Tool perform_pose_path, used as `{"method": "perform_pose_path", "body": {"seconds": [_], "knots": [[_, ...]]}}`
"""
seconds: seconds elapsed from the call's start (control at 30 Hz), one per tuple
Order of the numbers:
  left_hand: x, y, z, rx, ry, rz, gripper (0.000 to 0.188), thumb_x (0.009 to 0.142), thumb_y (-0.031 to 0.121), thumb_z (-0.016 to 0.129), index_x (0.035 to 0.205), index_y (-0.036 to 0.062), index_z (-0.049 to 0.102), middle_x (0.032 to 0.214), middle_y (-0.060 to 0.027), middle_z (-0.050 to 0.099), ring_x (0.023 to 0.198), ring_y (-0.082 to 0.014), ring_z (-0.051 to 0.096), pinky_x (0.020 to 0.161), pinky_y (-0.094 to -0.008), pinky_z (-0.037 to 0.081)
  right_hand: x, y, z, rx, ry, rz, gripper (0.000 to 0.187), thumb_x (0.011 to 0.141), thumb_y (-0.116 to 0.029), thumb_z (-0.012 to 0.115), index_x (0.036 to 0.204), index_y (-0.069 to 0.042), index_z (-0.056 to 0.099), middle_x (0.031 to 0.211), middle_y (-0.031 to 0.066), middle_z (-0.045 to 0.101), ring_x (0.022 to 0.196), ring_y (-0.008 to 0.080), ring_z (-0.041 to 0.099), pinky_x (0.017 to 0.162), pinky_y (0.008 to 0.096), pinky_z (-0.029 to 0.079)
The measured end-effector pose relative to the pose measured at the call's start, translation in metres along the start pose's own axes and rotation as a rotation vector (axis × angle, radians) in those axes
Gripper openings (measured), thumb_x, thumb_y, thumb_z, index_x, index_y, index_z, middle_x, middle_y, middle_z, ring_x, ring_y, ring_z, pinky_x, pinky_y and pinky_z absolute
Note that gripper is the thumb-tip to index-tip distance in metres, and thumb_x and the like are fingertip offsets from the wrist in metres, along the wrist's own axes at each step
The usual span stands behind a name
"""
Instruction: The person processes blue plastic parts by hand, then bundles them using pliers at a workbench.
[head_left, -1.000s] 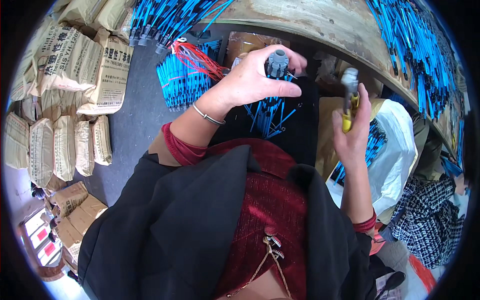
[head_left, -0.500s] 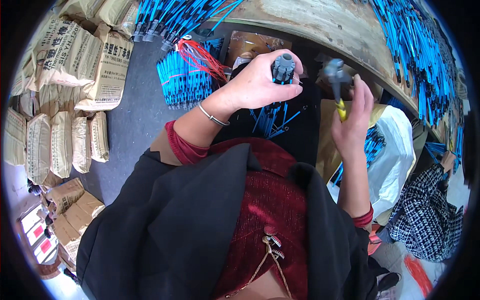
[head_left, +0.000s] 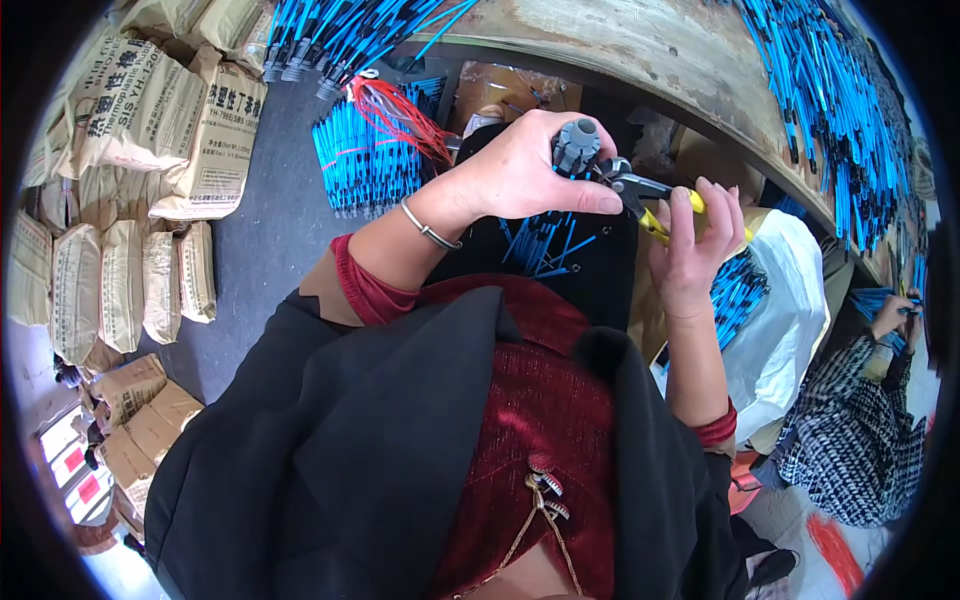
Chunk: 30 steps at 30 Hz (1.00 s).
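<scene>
grey bundle [head_left: 576, 148] clasped within left fingers [head_left: 585, 196], yellow-handled pliers [head_left: 640, 187] held in right fingers [head_left: 682, 215]

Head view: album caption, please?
Left hand holds a grey-topped bundle; right hand holds yellow-handled pliers beside it.

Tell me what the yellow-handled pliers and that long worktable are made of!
Pliers: the head looks like metal, grey and shiny; the smooth, bright yellow handles, perhaps plastic or rubber. Worktable: probably wood, dull and worn, with brownish streaks and scuffs.
</scene>
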<state>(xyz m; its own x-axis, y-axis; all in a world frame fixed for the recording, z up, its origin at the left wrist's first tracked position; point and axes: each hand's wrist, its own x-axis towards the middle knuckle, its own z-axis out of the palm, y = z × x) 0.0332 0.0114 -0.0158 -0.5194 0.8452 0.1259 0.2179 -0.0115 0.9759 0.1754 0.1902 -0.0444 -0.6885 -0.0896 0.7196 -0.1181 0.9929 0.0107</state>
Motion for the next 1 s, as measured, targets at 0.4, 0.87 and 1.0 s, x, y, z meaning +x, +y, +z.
{"method": "perform_pose_path", "body": {"seconds": [0.4,0.87,1.0], "knots": [[-0.001,-0.004,-0.005,-0.125,-0.084,0.033,0.036,0.063,0.019,0.081,0.088,0.0030,0.062,0.075,-0.0013,0.061,0.070,-0.0088,0.055,0.067,-0.0237,0.045,0.046,0.012,-0.059,0.630,-0.701,0.242,0.050,0.069,-0.004,0.071,0.115,-0.004,0.052,0.092,0.0182,0.061,0.084,0.0281,0.063,0.068,0.0354,0.050],[-0.003,-0.010,-0.013,-0.054,0.004,0.012,0.036,0.058,0.015,0.082,0.086,0.0012,0.064,0.079,-0.0035,0.062,0.073,-0.0118,0.058,0.068,-0.0250,0.046,0.030,0.016,-0.040,1.719,-1.288,0.951,0.069,0.066,-0.011,0.074,0.124,0.003,0.038,0.081,0.0137,0.062,0.071,0.0201,0.063,0.063,0.0280,0.050],[0.000,-0.007,-0.014,-0.115,-0.190,0.102,0.036,0.059,0.014,0.081,0.087,0.0008,0.064,0.078,-0.0035,0.062,0.072,-0.0117,0.058,0.069,-0.0253,0.046,0.034,0.022,-0.054,1.597,-1.436,1.082,0.071,0.066,-0.016,0.077,0.124,0.002,0.040,0.083,0.0117,0.061,0.073,0.0155,0.061,0.068,0.0256,0.048]]}}
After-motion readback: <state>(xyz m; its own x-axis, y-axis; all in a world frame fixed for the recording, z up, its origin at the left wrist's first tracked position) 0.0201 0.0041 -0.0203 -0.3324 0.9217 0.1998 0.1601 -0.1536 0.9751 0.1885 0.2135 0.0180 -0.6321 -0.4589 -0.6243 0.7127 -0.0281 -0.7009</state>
